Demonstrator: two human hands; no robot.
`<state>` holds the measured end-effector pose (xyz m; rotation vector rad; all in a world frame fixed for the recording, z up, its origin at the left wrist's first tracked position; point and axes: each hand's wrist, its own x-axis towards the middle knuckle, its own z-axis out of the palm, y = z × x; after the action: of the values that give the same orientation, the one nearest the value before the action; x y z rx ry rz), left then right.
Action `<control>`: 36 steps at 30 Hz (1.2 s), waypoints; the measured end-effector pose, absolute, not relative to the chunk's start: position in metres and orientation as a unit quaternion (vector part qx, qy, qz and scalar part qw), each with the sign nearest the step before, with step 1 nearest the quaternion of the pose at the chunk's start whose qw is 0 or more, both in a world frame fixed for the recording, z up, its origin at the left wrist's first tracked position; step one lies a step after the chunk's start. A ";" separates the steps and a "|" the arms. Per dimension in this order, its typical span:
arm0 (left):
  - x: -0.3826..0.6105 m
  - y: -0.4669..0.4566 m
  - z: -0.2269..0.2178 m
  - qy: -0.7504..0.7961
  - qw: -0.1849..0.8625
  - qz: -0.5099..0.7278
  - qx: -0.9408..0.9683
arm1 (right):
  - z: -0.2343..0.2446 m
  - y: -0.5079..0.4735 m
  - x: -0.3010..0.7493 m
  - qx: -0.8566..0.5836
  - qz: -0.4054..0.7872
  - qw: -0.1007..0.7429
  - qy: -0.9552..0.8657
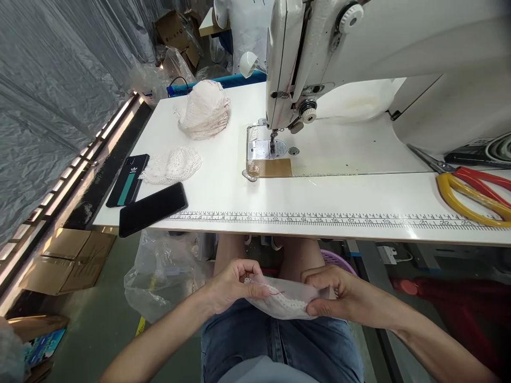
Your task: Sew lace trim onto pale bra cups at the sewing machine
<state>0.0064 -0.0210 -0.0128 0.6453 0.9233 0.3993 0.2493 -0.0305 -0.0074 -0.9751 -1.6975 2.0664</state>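
Over my lap, a white lace-trimmed fabric piece (281,300) is stretched between both hands, a short red thread lying across its lace edge. My left hand (241,287) pinches the left end between thumb and curled fingers. At the other end, my right hand (333,292) grips the cloth with its thumb on top. Both hands are below the table's front edge. Above them stands a white sewing machine (287,64), its presser foot (273,142) over the metal needle plate with no cloth visible under it.
On the white table (223,191) lie a stack of pale fabric pieces (205,109), a lace piece (171,166) and two phones, one black (154,209), one green-striped (128,181). Scissors (471,191) with red and yellow handles rest at right. A plastic bag (163,271) hangs below left.
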 end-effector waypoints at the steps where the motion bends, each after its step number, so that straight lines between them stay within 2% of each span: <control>1: 0.006 -0.021 -0.013 0.431 0.827 0.187 0.310 | -0.007 -0.030 0.250 -0.333 0.721 0.149 -0.589; 9: 0.000 -0.021 -0.010 0.420 0.806 0.157 0.387 | -0.005 -0.031 0.253 -0.307 0.698 0.161 -0.626; 14: 0.000 -0.021 -0.010 0.422 0.807 0.156 0.383 | -0.006 -0.031 0.251 -0.326 0.675 0.146 -0.646; 22: -0.005 -0.021 -0.007 0.453 0.796 0.167 0.365 | -0.018 -0.033 0.244 -0.368 0.647 0.165 -0.647; 28: -0.002 -0.021 -0.008 0.461 0.795 0.173 0.354 | -0.015 -0.033 0.242 -0.375 0.700 0.133 -0.593; 36: -0.001 -0.020 -0.008 0.457 0.783 0.175 0.385 | -0.013 -0.031 0.235 -0.375 0.701 0.152 -0.587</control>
<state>-0.0011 -0.0204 -0.0083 0.8304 0.9864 0.3768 0.2354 -0.0311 -0.0134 -1.0755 -1.6844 2.0124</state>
